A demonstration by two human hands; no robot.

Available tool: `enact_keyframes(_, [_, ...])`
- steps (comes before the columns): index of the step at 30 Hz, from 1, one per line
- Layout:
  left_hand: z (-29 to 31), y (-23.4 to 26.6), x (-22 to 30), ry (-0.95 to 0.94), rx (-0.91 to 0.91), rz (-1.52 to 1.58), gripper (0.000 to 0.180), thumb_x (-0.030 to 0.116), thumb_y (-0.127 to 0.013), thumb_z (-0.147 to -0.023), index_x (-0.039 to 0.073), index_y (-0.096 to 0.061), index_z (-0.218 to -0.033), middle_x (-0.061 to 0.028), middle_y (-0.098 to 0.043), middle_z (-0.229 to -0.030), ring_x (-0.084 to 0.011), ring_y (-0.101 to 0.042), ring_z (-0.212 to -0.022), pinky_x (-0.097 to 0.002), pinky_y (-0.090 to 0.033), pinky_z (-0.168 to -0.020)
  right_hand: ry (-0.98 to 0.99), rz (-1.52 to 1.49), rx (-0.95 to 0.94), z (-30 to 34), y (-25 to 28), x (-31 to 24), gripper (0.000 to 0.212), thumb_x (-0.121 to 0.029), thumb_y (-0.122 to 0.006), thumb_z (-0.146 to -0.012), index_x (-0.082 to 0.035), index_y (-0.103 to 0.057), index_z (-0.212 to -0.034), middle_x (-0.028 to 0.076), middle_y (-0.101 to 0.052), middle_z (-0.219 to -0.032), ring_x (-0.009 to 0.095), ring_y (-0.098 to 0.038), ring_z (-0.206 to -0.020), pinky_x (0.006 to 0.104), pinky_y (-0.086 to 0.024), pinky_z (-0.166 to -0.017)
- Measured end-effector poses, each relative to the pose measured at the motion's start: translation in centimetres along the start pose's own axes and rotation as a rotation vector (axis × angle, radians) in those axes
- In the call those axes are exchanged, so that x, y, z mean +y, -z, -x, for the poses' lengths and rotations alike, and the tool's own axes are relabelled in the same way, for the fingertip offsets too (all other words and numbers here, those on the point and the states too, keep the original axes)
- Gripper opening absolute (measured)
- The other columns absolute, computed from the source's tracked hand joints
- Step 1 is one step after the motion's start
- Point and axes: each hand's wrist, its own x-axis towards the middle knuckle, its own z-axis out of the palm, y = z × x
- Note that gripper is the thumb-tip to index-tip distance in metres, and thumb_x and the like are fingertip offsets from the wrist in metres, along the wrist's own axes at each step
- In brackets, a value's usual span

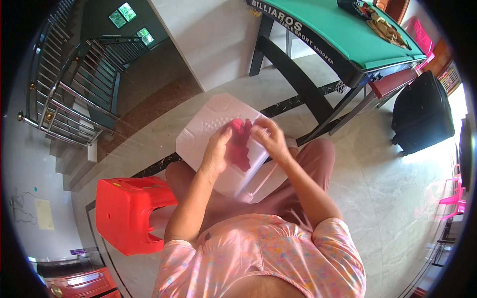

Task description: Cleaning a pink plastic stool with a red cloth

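A crimson piece, soft-looking with a wavy edge like cloth or knitwork, [240, 152] hangs between my two hands; its exact kind cannot be made out. My left hand [217, 148] grips its left side, thumb up near a brighter pink-red bunched part at the top. At its upper right edge, my right hand [269, 137] pinches it with the fingers closed. Beneath both hands stands a pale translucent plastic stool [203, 130] with a dotted top, between my knees. The red piece hides part of the stool top.
A red plastic stool [117, 213] stands by my left knee. Ahead to the right is a green-topped billiard table [343, 35] with black legs and things lying on it. A black suitcase [422, 114] stands at right. Metal stair railings [74, 104] rise at left.
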Motion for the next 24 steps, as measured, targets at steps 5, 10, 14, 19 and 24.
enact_keyframes(5, [0.2, 0.0, -1.4, -0.184, 0.025, -0.197, 0.032, 0.019, -0.05, -0.088, 0.0, -0.054, -0.113, -0.0075, -0.058, -0.102, -0.0154, -0.057, -0.084, -0.0248, -0.046, -0.076, 0.13, 0.098, -0.02, 1.9, -2.6, -1.2, 0.035, -0.022, -0.065, -0.073, 0.002, -0.058, -0.098, 0.017, -0.058, -0.09, 0.026, -0.057, -0.091, 0.0347, -0.044, -0.078])
enact_keyframes(10, [0.8, 1.6, -0.7, -0.123, 0.009, -0.257, 0.034, 0.012, -0.054, -0.085, 0.0, -0.053, -0.117, -0.0054, -0.06, -0.1, -0.0123, -0.057, -0.086, -0.0246, -0.046, -0.077, -0.055, 0.051, 0.029, 1.1, -2.5, -0.2, 0.014, -0.007, -0.055, -0.075, 0.001, -0.059, -0.086, 0.003, -0.058, -0.068, 0.01, -0.055, -0.063, 0.0237, -0.045, -0.057])
enact_keyframes(14, [0.9, 2.4, 0.3, -0.084, -0.068, -0.338, 0.037, 0.009, -0.057, -0.082, 0.003, -0.053, -0.119, -0.0064, -0.06, -0.103, -0.0127, -0.057, -0.088, -0.0249, -0.046, -0.078, -0.089, -0.158, -0.008, -0.6, -1.3, -1.8, 0.005, 0.0, -0.057, -0.07, -0.004, -0.053, -0.069, -0.003, -0.051, -0.061, 0.004, -0.047, -0.055, 0.0194, -0.04, -0.051])
enact_keyframes(19, [0.7, 3.2, 1.7, -0.176, -0.016, -0.015, 0.039, 0.006, -0.06, -0.077, 0.001, -0.054, -0.116, -0.0097, -0.058, -0.104, -0.0178, -0.056, -0.09, -0.0261, -0.044, -0.08, -0.069, -0.024, -0.064, -2.3, 0.6, -6.1, 0.006, -0.005, -0.058, -0.068, -0.003, -0.052, -0.069, -0.001, -0.048, -0.061, 0.008, -0.049, -0.058, 0.0238, -0.04, -0.054])
enact_keyframes(24, [-0.8, 9.5, -0.3, -0.338, 0.334, -0.585, 0.039, 0.009, -0.059, -0.075, 0.0, -0.055, -0.113, -0.0079, -0.058, -0.097, -0.0134, -0.055, -0.08, -0.0236, -0.043, -0.073, 0.121, 0.706, -0.394, -0.7, 2.1, -6.2, 0.026, -0.03, -0.061, -0.072, -0.005, -0.063, -0.079, 0.012, -0.056, -0.069, 0.029, -0.058, -0.067, 0.0365, -0.045, -0.061])
